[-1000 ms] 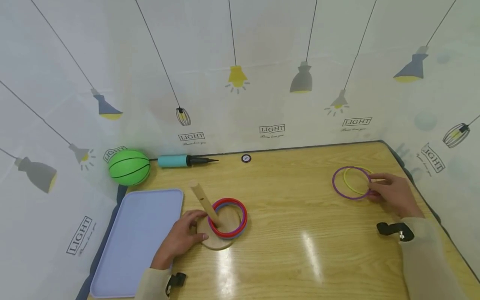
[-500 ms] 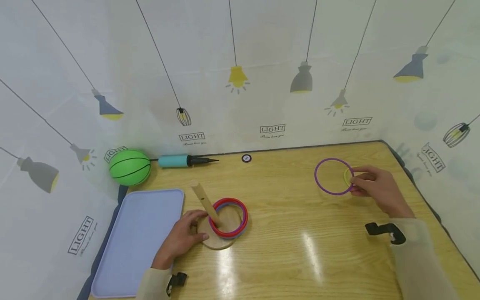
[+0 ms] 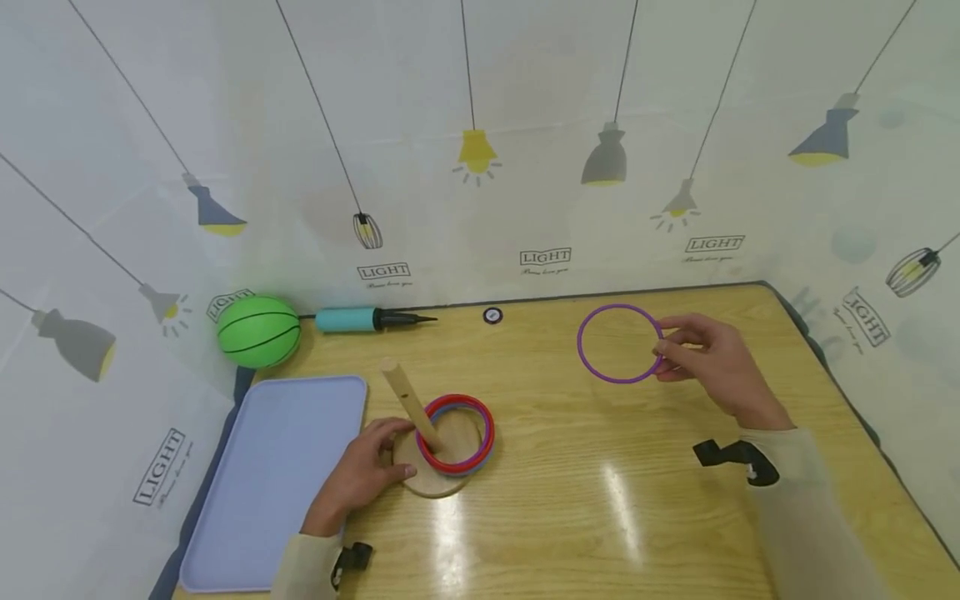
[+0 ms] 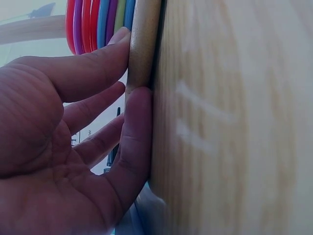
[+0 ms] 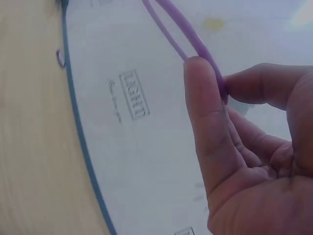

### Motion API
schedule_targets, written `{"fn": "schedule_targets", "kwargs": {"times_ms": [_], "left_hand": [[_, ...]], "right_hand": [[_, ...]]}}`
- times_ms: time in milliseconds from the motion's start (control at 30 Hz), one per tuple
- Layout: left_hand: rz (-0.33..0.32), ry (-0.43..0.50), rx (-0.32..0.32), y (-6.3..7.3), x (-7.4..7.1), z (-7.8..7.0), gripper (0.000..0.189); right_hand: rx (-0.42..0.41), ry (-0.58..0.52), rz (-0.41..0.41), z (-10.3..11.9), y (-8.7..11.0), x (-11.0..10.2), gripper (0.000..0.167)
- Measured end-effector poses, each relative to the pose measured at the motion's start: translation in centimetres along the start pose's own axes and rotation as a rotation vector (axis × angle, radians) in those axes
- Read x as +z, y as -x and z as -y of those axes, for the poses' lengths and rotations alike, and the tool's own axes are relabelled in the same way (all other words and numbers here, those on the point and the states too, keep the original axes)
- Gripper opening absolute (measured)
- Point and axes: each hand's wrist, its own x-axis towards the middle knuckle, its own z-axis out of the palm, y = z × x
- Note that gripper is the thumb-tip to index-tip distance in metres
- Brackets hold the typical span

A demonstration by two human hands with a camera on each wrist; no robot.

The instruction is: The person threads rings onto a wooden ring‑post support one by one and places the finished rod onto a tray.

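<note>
In the head view, my right hand [image 3: 708,367] pinches a purple ring [image 3: 581,343] by its right side, above the table. Thumb and fingertips meet on the ring [image 5: 183,24] in the right wrist view. My left hand [image 3: 363,471] holds the rim of a wooden ring-toss stand [image 3: 431,485], its thumb and fingers at the base edge [image 4: 143,49]. A slanting wooden peg [image 3: 405,402] rises from that base. Around it lie stacked rings [image 3: 489,433]; the left wrist view shows red, purple, blue and green ones [image 4: 93,27].
A lilac tray [image 3: 285,467] lies left of the left hand. Behind it are a green ball [image 3: 258,332] and a teal hand pump [image 3: 348,320]. A small round dark-rimmed disc [image 3: 492,316] sits near the table's back edge, by the printed wall covering [image 3: 450,208].
My right hand has carried the purple ring leftward and slightly up. The yellow ring seen earlier on the table's right is no longer visible. My left hand and the stand stay put.
</note>
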Motion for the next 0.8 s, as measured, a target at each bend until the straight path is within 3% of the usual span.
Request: {"fn": "schedule_targets", "kwargs": {"times_ms": [400, 600, 800], "left_hand": [[0.007, 0.01, -0.013, 0.0, -0.1, 0.0, 0.06], [-0.008, 0.009, -0.004, 0.1, -0.1, -0.2, 0.061], [-0.001, 0.007, -0.012, 0.2, -0.1, -0.3, 0.061]], "right_hand": [[-0.071, -0.173, 0.006, 5.2, -0.9, 5.1, 0.038], [-0.125, -0.359, 0.067, 7.6, -1.5, 8.3, 0.03], [-0.155, -0.443, 0.135, 9.6, -2.0, 12.3, 0.029]]}}
